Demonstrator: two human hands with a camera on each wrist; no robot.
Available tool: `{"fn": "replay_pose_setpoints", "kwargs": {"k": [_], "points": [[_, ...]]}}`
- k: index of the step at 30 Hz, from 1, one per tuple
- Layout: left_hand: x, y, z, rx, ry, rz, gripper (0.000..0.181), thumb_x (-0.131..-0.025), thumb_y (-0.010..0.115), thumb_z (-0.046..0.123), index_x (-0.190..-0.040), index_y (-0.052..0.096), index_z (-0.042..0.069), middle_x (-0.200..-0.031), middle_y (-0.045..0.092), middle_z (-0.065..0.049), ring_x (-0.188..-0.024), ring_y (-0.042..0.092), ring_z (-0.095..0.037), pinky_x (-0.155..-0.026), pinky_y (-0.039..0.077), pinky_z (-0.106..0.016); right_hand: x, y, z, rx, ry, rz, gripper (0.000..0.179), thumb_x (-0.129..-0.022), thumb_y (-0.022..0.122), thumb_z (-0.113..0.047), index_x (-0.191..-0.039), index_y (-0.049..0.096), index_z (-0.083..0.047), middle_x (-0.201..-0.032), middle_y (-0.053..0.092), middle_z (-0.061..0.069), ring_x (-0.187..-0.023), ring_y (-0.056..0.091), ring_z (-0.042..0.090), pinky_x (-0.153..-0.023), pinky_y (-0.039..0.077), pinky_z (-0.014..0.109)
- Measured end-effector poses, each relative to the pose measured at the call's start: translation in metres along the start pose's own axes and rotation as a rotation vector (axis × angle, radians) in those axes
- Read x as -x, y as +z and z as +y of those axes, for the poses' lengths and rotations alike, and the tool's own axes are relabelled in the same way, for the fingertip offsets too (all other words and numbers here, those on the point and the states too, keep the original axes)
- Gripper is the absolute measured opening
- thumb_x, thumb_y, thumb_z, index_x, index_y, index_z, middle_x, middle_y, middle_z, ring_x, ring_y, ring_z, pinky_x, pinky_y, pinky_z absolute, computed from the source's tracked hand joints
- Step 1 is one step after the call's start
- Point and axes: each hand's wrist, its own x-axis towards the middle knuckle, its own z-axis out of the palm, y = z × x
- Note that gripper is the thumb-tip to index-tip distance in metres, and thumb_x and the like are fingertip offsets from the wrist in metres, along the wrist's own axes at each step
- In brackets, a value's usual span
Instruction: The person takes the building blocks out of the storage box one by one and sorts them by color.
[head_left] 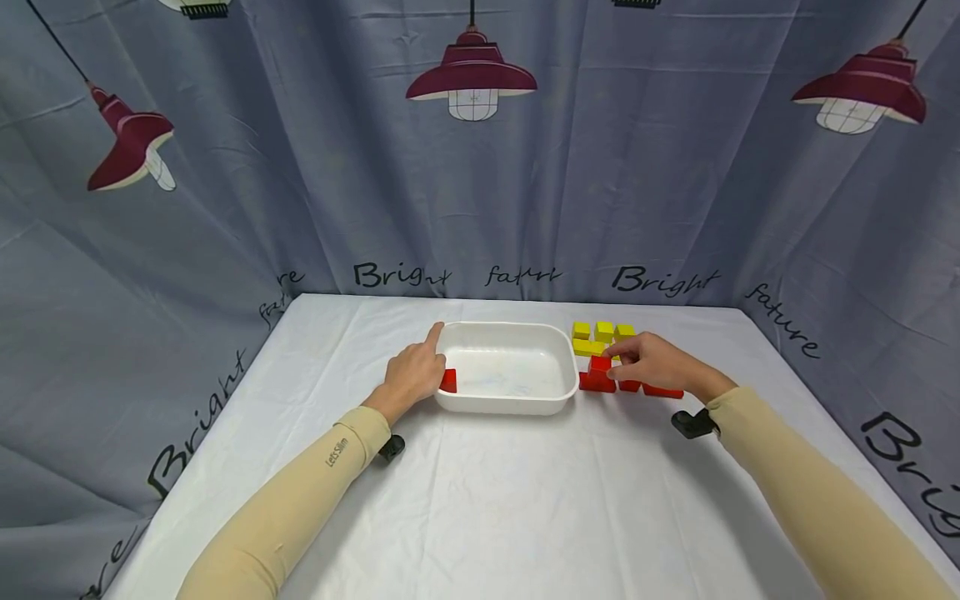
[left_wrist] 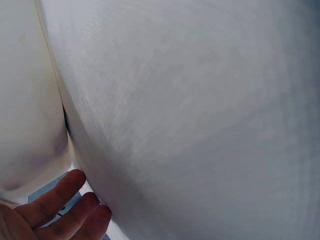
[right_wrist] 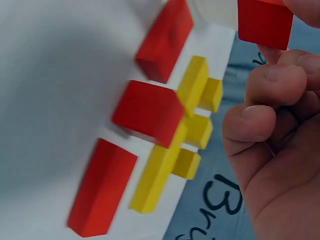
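My left hand (head_left: 415,371) is at the left side of a white plastic tub (head_left: 506,406), its index finger stretched along the rim. In the left wrist view, several of its fingers (left_wrist: 57,195) lie loosely beside the tub's outer wall. A red block (head_left: 448,381) lies inside the tub at its left end. To the tub's right, my right hand (head_left: 660,365) pinches a red cube-like block (right_wrist: 265,22) between thumb and fingers. This block appears above other red blocks on the table: a long one (right_wrist: 165,42), a squarer one (right_wrist: 150,112) and another long one (right_wrist: 102,190).
Several yellow blocks (head_left: 604,331), short and long, are grouped behind the red ones near the table's back right. A white cloth (head_left: 495,500) covers the table. Blue-grey curtains (head_left: 480,192) with printed lamps hang along the back and sides.
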Motion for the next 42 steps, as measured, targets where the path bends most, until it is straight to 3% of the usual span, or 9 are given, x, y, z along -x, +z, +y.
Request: {"fn": "replay_pose_setpoints", "kwargs": {"k": [8,17,24,34,42], "points": [[0.000,0.000,0.000,0.002,-0.006,-0.007,0.060,-0.104,0.038,0.026,-0.161,0.021,0.023,-0.113,0.071,-0.013,-0.087,0.065,-0.025,-0.068,0.053,-0.043,0.002,0.013,0.014,-0.075,0.034,-0.057,0.047,-0.089,0.072,-0.022,-0.129,0.065,0.001,-0.071,0.054,0.002,-0.068,0.050,0.019,-0.057,0.038,0.026],[-0.001,-0.001,0.000,-0.002,-0.011,-0.004,0.060,-0.104,0.039,0.027,-0.161,0.021,0.023,-0.118,0.070,-0.014,-0.093,0.066,-0.027,-0.072,0.053,-0.046,0.001,0.026,0.027,-0.067,0.045,-0.069,0.039,-0.088,0.074,-0.023,-0.124,0.070,-0.006,-0.072,0.051,0.003,-0.068,0.047,0.019,-0.056,0.032,0.025],[0.000,0.000,0.001,0.005,-0.016,-0.009,0.060,-0.104,0.038,0.027,-0.161,0.020,0.024,-0.121,0.069,-0.013,-0.095,0.066,-0.027,-0.074,0.053,-0.046,0.000,0.035,0.030,-0.063,0.051,-0.076,0.043,-0.087,0.075,-0.023,-0.125,0.069,-0.003,-0.069,0.049,0.001,-0.065,0.047,0.019,-0.056,0.034,0.025],[0.000,-0.001,0.001,0.005,-0.009,-0.005,0.060,-0.104,0.038,0.027,-0.161,0.021,0.023,-0.123,0.069,-0.013,-0.099,0.066,-0.028,-0.077,0.054,-0.048,0.002,0.035,0.028,-0.047,0.075,-0.070,0.042,-0.087,0.075,-0.023,-0.124,0.070,-0.002,-0.073,0.051,0.003,-0.068,0.049,0.019,-0.057,0.035,0.025],[0.001,-0.001,0.001,0.001,-0.013,-0.013,0.060,-0.103,0.038,0.027,-0.161,0.021,0.023,-0.121,0.069,-0.013,-0.098,0.066,-0.028,-0.075,0.054,-0.047,0.006,0.031,0.025,-0.052,0.081,-0.059,0.040,-0.088,0.075,-0.027,-0.123,0.072,-0.009,-0.076,0.053,0.003,-0.072,0.049,0.019,-0.059,0.035,0.026]]}}
